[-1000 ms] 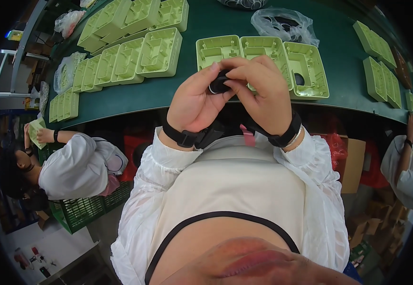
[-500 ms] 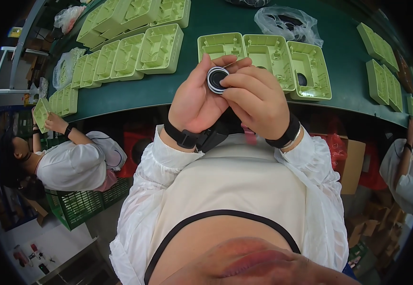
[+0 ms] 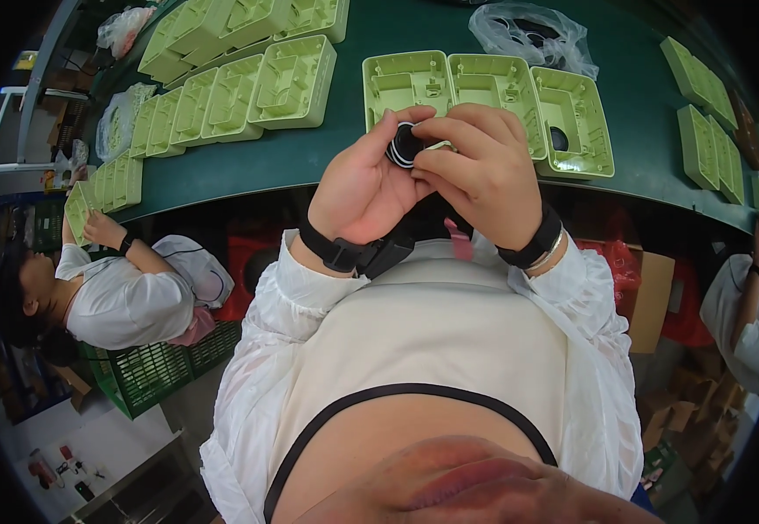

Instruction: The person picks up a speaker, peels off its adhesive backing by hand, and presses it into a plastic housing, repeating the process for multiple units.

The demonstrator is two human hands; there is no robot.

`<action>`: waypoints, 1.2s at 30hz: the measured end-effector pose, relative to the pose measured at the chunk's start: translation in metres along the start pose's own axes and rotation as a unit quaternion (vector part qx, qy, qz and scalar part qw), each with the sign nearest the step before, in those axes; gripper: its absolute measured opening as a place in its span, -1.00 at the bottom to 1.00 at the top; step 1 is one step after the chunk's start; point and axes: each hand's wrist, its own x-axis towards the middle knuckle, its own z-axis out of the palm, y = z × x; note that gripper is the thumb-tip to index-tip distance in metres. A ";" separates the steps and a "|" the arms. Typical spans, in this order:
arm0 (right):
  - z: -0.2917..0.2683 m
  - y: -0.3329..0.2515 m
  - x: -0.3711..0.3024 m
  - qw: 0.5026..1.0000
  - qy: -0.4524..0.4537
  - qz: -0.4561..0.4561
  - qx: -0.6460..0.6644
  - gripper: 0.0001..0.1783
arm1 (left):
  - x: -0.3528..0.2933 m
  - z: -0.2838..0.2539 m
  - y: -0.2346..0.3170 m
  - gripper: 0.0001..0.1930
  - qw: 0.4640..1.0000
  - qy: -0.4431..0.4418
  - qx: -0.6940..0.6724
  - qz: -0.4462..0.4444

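Observation:
Between my two hands is a small round black part [image 3: 404, 145] with a white ring round it, tilted on its side. My left hand [image 3: 353, 192] is closed on it, thumb and fingers at its edge. The fingers of my right hand [image 3: 493, 175] pinch at its right side, where a thin pale strip shows; what that strip is I cannot tell. Just beyond my hands, three light green plastic housings [image 3: 608, 96] lie side by side, open side up. Another round black piece [image 3: 558, 138] sits inside the rightmost one.
Rows of similar green housings [image 3: 294, 83] cover the table's left side, some stacked. More housings [image 3: 702, 144] lie at the far right. A clear plastic bag [image 3: 532, 37] with black parts rests behind the three. At left, a co-worker's hand [image 3: 103, 230] holds a housing beside a green crate [image 3: 139, 371].
The round part has turned from facing up to tilted on edge. My right hand's fingers have shifted along its rim, and the hand has moved slightly right.

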 end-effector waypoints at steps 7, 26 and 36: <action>0.000 -0.004 0.009 0.986 0.048 0.126 0.102 -0.73 | 0.000 0.003 -0.009 -0.56 0.998 0.016 0.046 0.037; 0.001 0.005 -0.002 0.935 0.136 0.205 0.253 -0.84 | 0.001 -0.015 0.000 -0.77 0.999 -0.026 -0.005 0.031; 0.003 0.002 -0.003 0.925 0.111 0.245 0.270 -0.85 | -0.013 0.018 -0.012 -0.89 0.881 0.116 0.418 0.189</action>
